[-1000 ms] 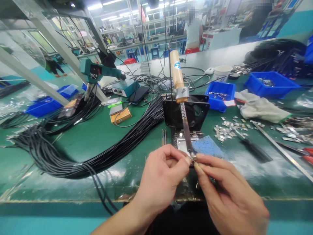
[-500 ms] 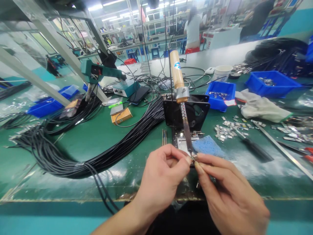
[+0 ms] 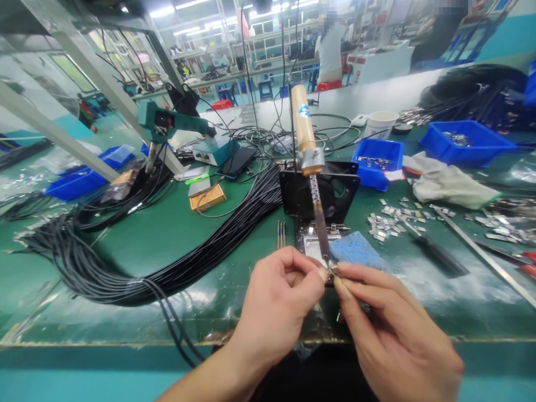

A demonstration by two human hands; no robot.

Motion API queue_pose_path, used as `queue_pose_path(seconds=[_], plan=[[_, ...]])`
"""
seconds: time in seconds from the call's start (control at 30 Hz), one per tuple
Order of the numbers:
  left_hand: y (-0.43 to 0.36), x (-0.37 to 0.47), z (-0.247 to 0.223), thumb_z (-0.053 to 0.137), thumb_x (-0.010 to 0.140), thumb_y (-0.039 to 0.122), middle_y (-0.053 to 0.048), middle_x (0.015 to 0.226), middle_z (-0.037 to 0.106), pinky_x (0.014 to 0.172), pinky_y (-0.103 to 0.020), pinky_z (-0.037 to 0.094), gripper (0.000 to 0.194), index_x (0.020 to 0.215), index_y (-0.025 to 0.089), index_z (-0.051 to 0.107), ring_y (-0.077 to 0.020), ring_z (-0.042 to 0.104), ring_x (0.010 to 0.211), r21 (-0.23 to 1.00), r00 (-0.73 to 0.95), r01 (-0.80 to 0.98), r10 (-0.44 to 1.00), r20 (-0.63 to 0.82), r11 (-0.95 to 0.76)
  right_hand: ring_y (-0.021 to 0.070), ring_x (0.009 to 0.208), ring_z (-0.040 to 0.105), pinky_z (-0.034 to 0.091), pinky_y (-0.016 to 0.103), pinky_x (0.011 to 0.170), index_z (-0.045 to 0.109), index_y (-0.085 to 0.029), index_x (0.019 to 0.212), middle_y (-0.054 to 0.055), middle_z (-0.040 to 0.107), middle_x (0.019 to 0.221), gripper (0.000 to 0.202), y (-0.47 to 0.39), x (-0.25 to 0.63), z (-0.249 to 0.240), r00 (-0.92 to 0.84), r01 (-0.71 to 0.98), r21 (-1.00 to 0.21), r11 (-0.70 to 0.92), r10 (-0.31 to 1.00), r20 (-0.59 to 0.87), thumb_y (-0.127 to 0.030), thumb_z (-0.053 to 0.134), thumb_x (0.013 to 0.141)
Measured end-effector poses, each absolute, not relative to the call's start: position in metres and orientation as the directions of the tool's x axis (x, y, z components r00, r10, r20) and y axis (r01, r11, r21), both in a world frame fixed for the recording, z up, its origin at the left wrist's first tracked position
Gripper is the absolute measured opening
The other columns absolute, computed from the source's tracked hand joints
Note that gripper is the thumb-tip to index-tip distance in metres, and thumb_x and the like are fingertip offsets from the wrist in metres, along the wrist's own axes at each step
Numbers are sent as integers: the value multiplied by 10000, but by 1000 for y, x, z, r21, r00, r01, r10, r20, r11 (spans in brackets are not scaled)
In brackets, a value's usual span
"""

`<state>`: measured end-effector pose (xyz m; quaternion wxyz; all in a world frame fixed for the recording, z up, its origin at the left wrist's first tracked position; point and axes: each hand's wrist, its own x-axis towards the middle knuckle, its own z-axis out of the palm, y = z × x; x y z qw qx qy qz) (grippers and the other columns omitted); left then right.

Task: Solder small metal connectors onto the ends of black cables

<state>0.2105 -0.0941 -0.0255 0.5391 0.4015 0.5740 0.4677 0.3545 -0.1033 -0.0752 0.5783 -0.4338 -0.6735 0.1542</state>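
A soldering iron (image 3: 307, 134) with a wooden handle is clamped upright over the bench, its tip pointing down between my fingertips. My left hand (image 3: 280, 301) is pinched just left of the tip, on something too small to make out. On the right, my right hand (image 3: 389, 324) pinches a small metal piece (image 3: 334, 268) beside the tip. Behind the iron stands a black fan (image 3: 335, 195). A blue sponge (image 3: 355, 250) lies behind my right hand, and a metal tray (image 3: 314, 244) sits beneath the iron.
A bundle of black cables (image 3: 201, 251) curves across the left. Blue bins (image 3: 464, 146), a white glove (image 3: 452, 184), scattered metal connectors (image 3: 389, 220) and a black-handled tool (image 3: 439, 254) lie at the right. An orange box (image 3: 208, 198) is behind the cables. A person (image 3: 330, 56) is in the background.
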Motion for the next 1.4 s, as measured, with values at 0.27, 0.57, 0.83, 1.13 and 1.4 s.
queue_pose_path(seconds=[0.27,0.57,0.83,1.13,1.4], plan=[[-95,212,-25,768,843,247,-41,844,714,737,-226,483,191,747,153,633,-114,600,743,970,-96,-55,966,-240,235,134,949,726,565,249,903,742,-213,989,9,751,1085,192,-103,355,-75,42,419,-699,579,757,653,-51,696,897],[-95,210,-26,765,848,242,-42,846,717,749,-228,488,187,748,153,634,-117,608,754,969,-90,-59,966,-243,239,126,954,720,564,252,906,746,-207,994,12,749,1081,201,-101,354,-75,36,430,-685,589,746,665,-38,701,894],[-95,211,-26,760,855,236,-39,857,714,755,-225,486,180,754,156,633,-113,608,757,968,-83,-79,966,-245,238,122,937,729,574,245,891,750,-196,966,16,762,1068,205,-103,355,-74,51,429,-669,607,723,689,-15,713,876],[-95,211,-25,761,853,233,-38,840,708,722,-215,474,191,746,151,625,-109,596,744,967,-84,-78,965,-250,244,122,958,737,571,227,923,747,-188,986,19,762,1096,199,-102,355,-74,21,432,-650,625,714,700,-23,706,883],[-94,212,-25,762,853,238,-32,837,699,600,-193,393,188,762,150,622,-90,535,679,963,-80,-101,963,-258,249,129,953,741,575,235,922,732,-199,1013,21,762,1106,243,-101,356,-73,9,428,-639,639,704,710,-1,694,876]])
